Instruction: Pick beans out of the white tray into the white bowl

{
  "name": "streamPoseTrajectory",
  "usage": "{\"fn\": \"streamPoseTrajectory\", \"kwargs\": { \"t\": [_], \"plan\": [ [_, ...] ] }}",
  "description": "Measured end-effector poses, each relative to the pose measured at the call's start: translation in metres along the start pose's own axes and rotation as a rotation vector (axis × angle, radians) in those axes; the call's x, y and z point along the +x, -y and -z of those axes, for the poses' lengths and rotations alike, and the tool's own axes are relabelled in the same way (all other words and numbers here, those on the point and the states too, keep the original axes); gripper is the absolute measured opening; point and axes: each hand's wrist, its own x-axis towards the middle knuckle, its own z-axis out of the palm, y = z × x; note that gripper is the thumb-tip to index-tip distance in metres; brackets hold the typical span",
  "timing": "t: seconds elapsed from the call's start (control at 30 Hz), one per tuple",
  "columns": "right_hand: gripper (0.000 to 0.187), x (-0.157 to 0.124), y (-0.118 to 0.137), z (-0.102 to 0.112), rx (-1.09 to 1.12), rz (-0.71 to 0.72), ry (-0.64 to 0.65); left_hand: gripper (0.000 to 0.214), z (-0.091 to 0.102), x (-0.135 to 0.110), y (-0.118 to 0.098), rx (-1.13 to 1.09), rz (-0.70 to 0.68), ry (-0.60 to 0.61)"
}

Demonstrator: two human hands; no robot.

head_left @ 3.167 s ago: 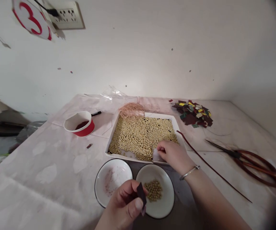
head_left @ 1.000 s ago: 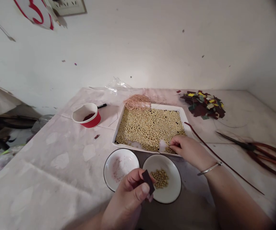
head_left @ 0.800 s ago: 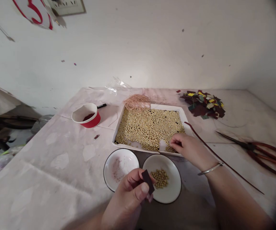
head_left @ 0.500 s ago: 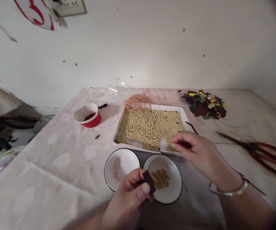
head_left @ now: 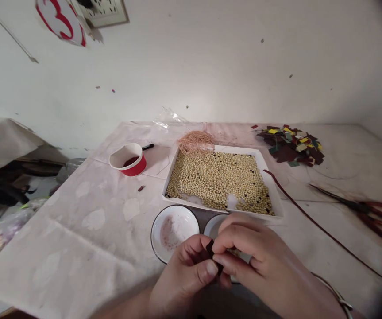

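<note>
Dark card scrap point(head_left: 212, 256), small and flat, pinched between both hands' fingertips.

Two white bowls point(head_left: 175, 227) sit just in front of one white tray point(head_left: 276, 201) of beads; one red cup point(head_left: 129, 159) stands left of the tray, one pair of scissors point(head_left: 360, 207) to its right.

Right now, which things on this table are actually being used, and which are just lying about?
In use: left hand and right hand pinching a small dark piece; bean tray; two white dishes.

Lying about: red cup, scissors, coloured scraps, thread bundle.
</note>
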Motion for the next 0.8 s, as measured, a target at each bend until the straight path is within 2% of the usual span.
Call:
{"fn": "streamPoseTrajectory", "kwargs": {
  "t": [0.1, 0.23, 0.37, 0.5, 0.8],
  "plan": [
    [0.017, 0.002, -0.005, -0.003, 0.003, 0.030, -0.035, 0.026, 0.000, -0.002, 0.000, 0.024, -0.021, 0.015],
    [0.017, 0.002, -0.006, -0.004, 0.014, 0.024, -0.032, 0.025, -0.002, -0.003, -0.001, -0.011, -0.022, -0.024],
    [0.018, 0.002, -0.005, -0.004, 0.030, 0.047, -0.011, 0.022, 0.002, -0.001, 0.000, -0.042, -0.031, 0.023],
    [0.016, 0.003, -0.007, -0.005, 0.010, 0.043, -0.043, 0.023, 0.008, 0.001, 0.002, 0.005, -0.038, 0.052],
    [0.019, 0.005, -0.003, -0.002, -0.008, -0.008, -0.013, 0.026, 0.008, 0.002, 0.003, 0.000, -0.027, -0.018]
  ]
}}
